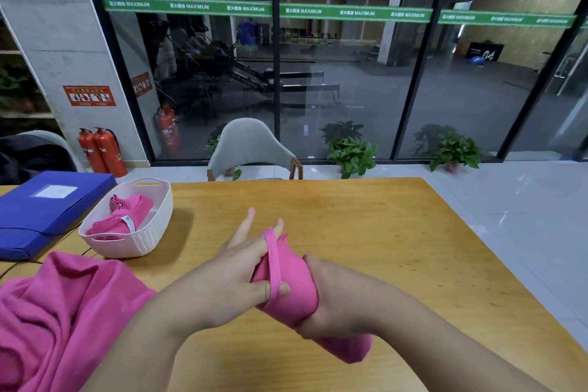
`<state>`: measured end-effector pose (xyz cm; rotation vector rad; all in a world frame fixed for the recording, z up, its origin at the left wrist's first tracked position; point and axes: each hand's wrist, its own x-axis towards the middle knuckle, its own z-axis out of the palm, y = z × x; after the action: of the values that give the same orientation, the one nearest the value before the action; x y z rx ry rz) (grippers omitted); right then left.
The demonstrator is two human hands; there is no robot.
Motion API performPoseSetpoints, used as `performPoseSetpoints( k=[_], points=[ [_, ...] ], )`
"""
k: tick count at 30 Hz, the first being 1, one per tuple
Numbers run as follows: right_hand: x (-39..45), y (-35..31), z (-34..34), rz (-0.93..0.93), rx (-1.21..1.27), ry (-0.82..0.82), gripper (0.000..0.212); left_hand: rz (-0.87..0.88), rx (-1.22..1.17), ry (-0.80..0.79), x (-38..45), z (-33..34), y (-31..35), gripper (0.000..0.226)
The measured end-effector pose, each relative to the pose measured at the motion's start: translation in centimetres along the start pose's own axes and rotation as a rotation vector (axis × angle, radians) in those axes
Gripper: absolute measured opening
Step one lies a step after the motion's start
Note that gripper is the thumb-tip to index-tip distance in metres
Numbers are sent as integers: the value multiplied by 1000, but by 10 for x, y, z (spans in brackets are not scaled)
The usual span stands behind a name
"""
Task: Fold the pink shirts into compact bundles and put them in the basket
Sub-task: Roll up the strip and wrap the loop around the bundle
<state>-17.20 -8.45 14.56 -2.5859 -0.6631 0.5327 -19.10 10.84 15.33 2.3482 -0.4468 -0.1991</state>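
Head view: both hands' fingers around a rolled pink shirt (291, 280), left hand (235, 267) under its hem band, right hand (331, 293) clasping

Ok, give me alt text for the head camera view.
Both hands, left and right, grip a rolled pink shirt above a wooden table. A white basket holding pink bundles sits left.

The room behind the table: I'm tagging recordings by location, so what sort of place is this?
Probably a lounge or reception corner of a gym. The green strip on the glass wall reads MAXIMUM, exercise machines stand in the dark hall beyond, and fire extinguishers sit by the pillar.
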Motion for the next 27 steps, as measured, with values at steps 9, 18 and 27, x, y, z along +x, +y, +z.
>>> performPoseSetpoints(
  k=[9, 18, 27],
  points=[
    [13, -23, 14, -83, -475, 32, 59, 147, 313, -83, -3, 0, 3, 87],
    [32, -20, -2, -41, 57, -132, 32, 86, 238, -104, 14, -8, -10, 55],
    [52, -10, 7, -158, 751, -43, 60, -144, -818, 327, 13, -5, -50, 61]
  ],
)
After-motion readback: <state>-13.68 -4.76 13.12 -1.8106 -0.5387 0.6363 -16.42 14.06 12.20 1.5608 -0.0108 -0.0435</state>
